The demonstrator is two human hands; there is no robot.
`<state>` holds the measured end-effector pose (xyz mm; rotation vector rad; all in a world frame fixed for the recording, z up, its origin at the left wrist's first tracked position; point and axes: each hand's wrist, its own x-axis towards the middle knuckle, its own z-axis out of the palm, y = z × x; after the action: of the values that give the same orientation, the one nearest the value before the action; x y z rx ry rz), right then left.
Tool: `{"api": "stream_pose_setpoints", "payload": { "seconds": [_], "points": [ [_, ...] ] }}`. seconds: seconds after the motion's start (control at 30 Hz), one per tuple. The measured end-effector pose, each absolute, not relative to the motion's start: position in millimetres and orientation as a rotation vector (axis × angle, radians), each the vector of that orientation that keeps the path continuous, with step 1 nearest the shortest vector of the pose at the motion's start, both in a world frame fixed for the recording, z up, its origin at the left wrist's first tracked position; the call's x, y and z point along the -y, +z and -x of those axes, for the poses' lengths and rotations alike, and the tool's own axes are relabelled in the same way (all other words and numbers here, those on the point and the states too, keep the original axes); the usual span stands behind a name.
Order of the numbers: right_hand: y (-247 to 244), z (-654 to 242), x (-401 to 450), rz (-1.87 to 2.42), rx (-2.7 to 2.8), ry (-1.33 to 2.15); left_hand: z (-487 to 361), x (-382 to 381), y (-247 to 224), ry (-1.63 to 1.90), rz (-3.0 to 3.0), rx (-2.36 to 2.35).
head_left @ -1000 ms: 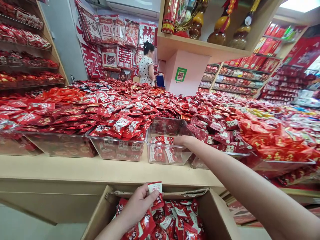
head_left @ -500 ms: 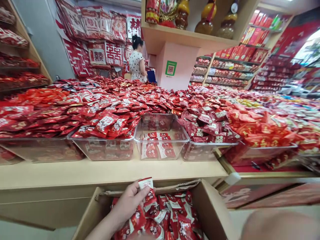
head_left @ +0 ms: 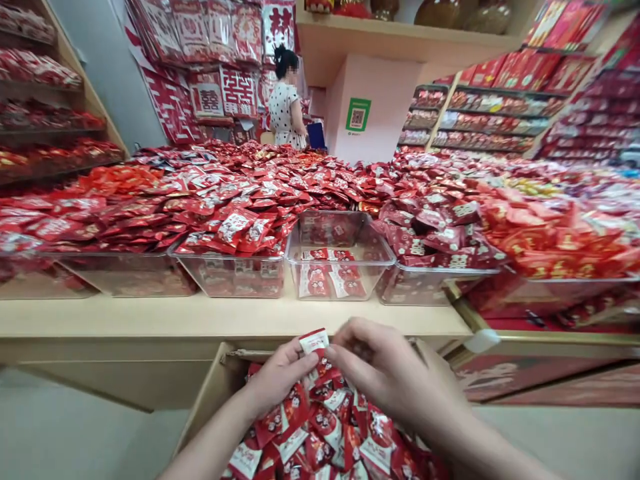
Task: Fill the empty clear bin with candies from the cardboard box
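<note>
While the desk (head_left: 150, 321) crosses mid-frame, a cardboard box (head_left: 206, 395) fills bottom centre. Above it, the right hand (head_left: 387, 367) curls beside the packet (head_left: 323, 361), its grip unclear; the left hand (head_left: 281, 373) pinches that packet, long axis steep, white end pointing up and slightly left.

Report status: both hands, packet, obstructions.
Left hand: grip on packet, over open box. Right hand: at packet's right edge, contact unclear. Right hand hides part of box.
</note>
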<state>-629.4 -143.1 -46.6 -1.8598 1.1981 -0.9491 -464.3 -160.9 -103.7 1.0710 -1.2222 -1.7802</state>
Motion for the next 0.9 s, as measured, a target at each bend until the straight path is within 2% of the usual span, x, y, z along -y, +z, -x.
{"api": "stream_pose_setpoints", "payload": {
  "seconds": [0.17,0.3,0.53,0.73,0.9],
  "points": [
    [-104.2,632.2,156.8,1.416,-1.093,-0.962,470.5,156.1,-104.3,-1.815,-1.014,1.168],
    [-121.9,628.0,155.2,1.238,-0.833,-0.950,473.4,157.3,-107.3,-1.778,-0.982,1.109],
    [-120.5,632.5,153.7,1.570,-1.067,-0.984,472.7,160.2,-108.6,-1.625,-1.117,1.118],
    [-112.5,640.0,147.1,1.769,-0.963,-1.077,477.7,153.1,-103.1,-1.836,-1.007,0.664],
    [-95.8,642.6,140.9,1.947,-0.777,-1.179,477.4,150.5,-98.5,-2.096,-0.853,0.658]
  ]
}}
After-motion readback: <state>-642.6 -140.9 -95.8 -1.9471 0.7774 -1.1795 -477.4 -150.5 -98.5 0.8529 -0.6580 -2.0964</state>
